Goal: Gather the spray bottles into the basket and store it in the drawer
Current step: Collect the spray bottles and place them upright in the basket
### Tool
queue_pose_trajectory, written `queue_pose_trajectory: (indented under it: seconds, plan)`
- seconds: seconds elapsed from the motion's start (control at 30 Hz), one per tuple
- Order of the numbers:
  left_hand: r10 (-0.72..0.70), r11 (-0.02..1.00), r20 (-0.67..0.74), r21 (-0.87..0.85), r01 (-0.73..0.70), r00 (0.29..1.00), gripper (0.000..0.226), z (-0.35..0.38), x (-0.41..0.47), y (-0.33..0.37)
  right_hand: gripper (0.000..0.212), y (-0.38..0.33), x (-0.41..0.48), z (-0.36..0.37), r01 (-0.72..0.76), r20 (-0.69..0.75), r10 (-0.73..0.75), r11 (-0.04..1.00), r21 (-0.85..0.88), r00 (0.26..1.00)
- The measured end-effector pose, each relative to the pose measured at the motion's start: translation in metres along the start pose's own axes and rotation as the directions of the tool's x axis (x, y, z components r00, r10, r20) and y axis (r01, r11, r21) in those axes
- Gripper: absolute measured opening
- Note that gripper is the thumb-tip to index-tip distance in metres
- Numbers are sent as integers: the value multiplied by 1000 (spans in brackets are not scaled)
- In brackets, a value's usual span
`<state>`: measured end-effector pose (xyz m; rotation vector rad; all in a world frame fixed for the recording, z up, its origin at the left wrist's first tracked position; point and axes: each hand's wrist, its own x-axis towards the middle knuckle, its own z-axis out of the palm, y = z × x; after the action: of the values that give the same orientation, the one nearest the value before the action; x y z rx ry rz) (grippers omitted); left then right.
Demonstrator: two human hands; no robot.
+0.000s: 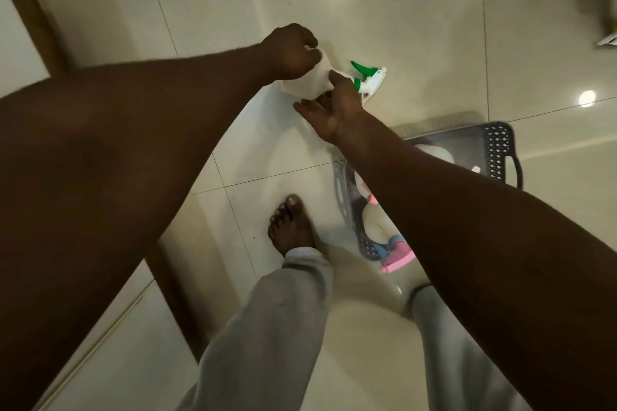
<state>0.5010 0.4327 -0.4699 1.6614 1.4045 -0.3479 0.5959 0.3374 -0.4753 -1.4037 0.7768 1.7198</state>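
A white spray bottle with a green and white trigger head (314,82) lies on its side on the tiled floor. My left hand (290,52) is closed around the bottle's base end. My right hand (330,110) rests on the bottle near its neck, fingers spread and curled over it. A dark plastic basket (499,152) with perforated walls stands on the floor to the right, mostly hidden by my right forearm. Inside it lie white spray bottles with pink and blue trigger heads (397,252).
A wooden frame or cabinet edge (30,10) runs along the left side. My bare foot (292,227) and grey trouser legs stand between it and the basket. A blurred white object (607,40) lies at the far right. Ceiling lights reflect in the glossy tiles.
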Motion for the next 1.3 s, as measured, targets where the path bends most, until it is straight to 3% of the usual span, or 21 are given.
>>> queue_pose_trajectory:
  seconds: [0.23, 0.57, 0.67, 0.87, 1.1, 1.17, 1.3]
  plan:
    - [0, 995, -152, -102, -16, 988, 46, -7, -49, 11, 48, -13, -43, 3, 92, 26, -90, 993, -71, 996]
    - [-133, 905, -418, -422, -62, 899, 43, -1, -173, 94, 35, -52, -168, -36, 320, 251, -238, 871, -372, 938]
    - [-181, 847, -453, -523, -96, 873, 46, 8, -206, 127, 46, -64, -212, -55, 418, 292, -315, 803, -424, 903]
    - [-225, 787, -518, -596, -160, 825, 49, 52, -268, 193, 45, -84, -293, -120, 613, 439, -429, 592, -523, 789]
    - [-304, 672, -429, -729, -127, 850, 48, 146, -319, 254, 54, -100, -329, -228, 730, 552, -512, 256, -634, 659]
    - [-324, 619, -402, -775, -129, 857, 44, 170, -330, 269, 56, -101, -331, -256, 726, 565, -511, 192, -660, 648]
    - [-405, 560, -358, -824, -81, 842, 41, 219, -346, 284, 58, -100, -323, -307, 685, 546, -489, 159, -711, 681]
